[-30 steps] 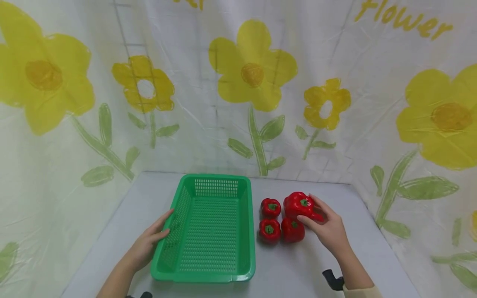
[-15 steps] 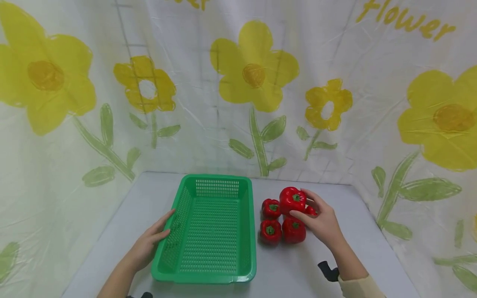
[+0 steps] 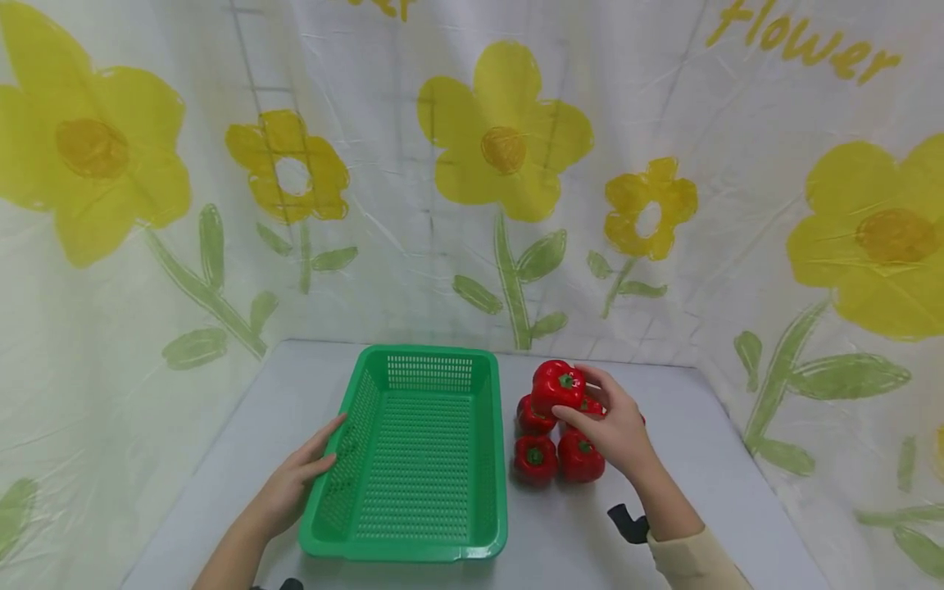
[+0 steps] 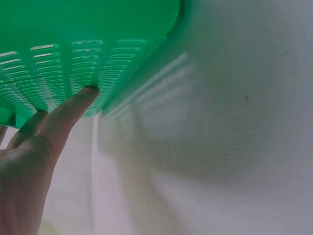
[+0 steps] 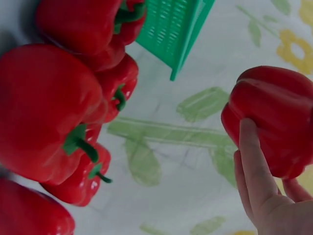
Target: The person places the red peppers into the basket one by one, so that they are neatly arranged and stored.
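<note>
While left hand [image 3: 286, 485], straight-fingered, touches basket [image 3: 401, 551] at 9 o'clock, right hand [image 3: 616, 428] grips one pepper [image 3: 558, 390] off basket's 2 o'clock.

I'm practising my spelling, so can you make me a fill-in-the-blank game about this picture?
The basket is ____ in colour. The hand touching it is the person's ____ one. The other hand holds a pepper coloured ____. On the backdrop, the full word reads ____.
Missing words: green, left, red, Flower.
</note>
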Action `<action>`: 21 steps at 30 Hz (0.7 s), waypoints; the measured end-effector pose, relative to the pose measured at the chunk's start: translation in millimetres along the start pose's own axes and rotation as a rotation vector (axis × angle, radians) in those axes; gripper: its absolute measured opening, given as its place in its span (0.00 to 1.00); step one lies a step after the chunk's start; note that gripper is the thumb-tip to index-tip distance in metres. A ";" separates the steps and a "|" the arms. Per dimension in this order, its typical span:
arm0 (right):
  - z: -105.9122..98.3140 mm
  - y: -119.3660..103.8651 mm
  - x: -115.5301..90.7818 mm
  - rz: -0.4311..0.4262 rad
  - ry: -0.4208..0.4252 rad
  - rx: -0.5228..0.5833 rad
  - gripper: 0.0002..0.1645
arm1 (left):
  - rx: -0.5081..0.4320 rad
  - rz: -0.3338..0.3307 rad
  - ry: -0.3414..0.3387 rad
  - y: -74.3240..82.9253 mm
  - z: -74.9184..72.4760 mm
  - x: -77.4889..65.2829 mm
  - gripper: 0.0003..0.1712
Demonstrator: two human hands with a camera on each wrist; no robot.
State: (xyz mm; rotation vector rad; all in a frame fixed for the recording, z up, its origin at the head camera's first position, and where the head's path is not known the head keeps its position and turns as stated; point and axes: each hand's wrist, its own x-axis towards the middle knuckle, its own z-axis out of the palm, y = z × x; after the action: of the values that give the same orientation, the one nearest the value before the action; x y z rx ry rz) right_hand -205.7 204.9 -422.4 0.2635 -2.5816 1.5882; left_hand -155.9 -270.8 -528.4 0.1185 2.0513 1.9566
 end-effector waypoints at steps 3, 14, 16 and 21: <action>4.9 -2.6 4.0 -0.018 -0.008 -0.001 0.46 | 0.000 0.001 0.000 0.1 -0.8 -0.5 0.36; 20.9 -7.5 15.5 -0.053 -0.054 -0.009 0.46 | -0.038 -0.002 0.003 -2.5 3.3 -1.7 0.37; 23.4 -10.4 18.6 -0.046 -0.065 -0.010 0.47 | -0.037 -0.001 0.014 -2.6 3.8 -2.1 0.37; 29.1 -17.3 26.0 -0.015 -0.096 0.027 0.46 | -0.019 0.003 0.013 -0.6 3.6 -1.8 0.37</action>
State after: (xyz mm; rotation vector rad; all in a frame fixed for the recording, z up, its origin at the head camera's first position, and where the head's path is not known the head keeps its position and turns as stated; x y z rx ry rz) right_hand -227.6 168.9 -415.8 0.3690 -2.6231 1.6461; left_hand -153.1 -267.9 -528.8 0.1046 2.0414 1.9828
